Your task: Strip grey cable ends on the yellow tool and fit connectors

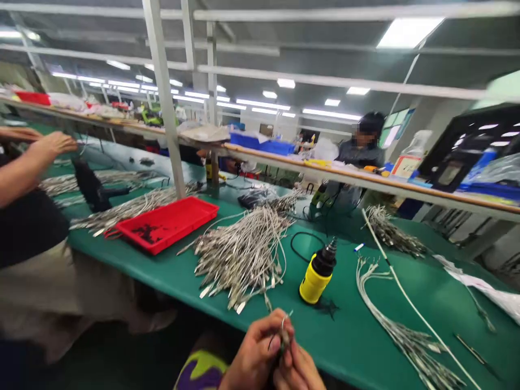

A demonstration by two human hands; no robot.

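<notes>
**Left hand:** The left hand (254,352) sits at 6 o'clock in the view, its fingers (266,325) curled almost shut and pinching a thin grey cable (285,336) near its metal-tipped end.

**Right hand:** The right hand (299,371) lies against the left at the lower frame edge, fingers curled. Whether it grips the cable cannot be told.

**Cable position:** Held in the air, just off the near edge of the green tabletop (345,341).

**Tabletop, 12 o'clock:** A loose heap of silver braided cables (239,260).

**Tabletop, 1 o'clock:** An upright yellow cylinder with a black top (319,273), beside a black cord loop (304,244).

**Tabletop, 11 o'clock:** A shallow red plastic tray (166,225) holding small dark parts.

**Tabletop, 3 o'clock:** A bundle of white-sheathed cables (406,325).

**Other workers:** A co-worker's hand (57,143) reaches over the tabletop at 10 o'clock; a second person (361,151) stands beyond a wood-edged shelf (365,179).
</notes>
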